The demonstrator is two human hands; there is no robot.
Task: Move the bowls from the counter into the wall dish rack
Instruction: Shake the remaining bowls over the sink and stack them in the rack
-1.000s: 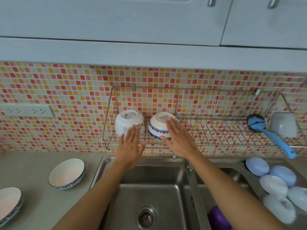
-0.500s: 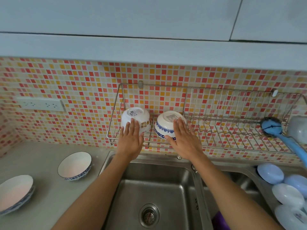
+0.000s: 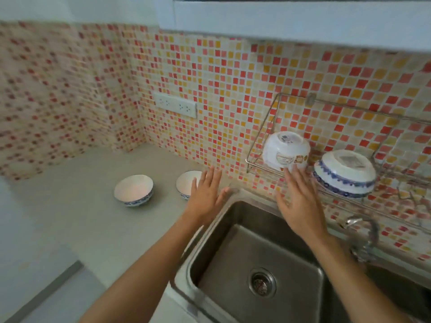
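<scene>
Two bowls already sit upside down in the wall dish rack (image 3: 268, 127): a white bowl (image 3: 285, 150) and a blue-patterned bowl (image 3: 344, 176). Two more wait upright on the surface (image 3: 81, 217), the left bowl (image 3: 133, 190) and the right bowl (image 3: 186, 184). Both hands, left hand (image 3: 205, 194) and right hand (image 3: 298, 201), are spread flat and empty, so roughly half remains.

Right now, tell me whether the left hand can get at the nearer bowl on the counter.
Probably yes. The left hand is open and holds nothing, hovering just beside the nearer bowl, partly overlapping it in this view. Nothing lies between them on the counter, so the way looks free.
</scene>
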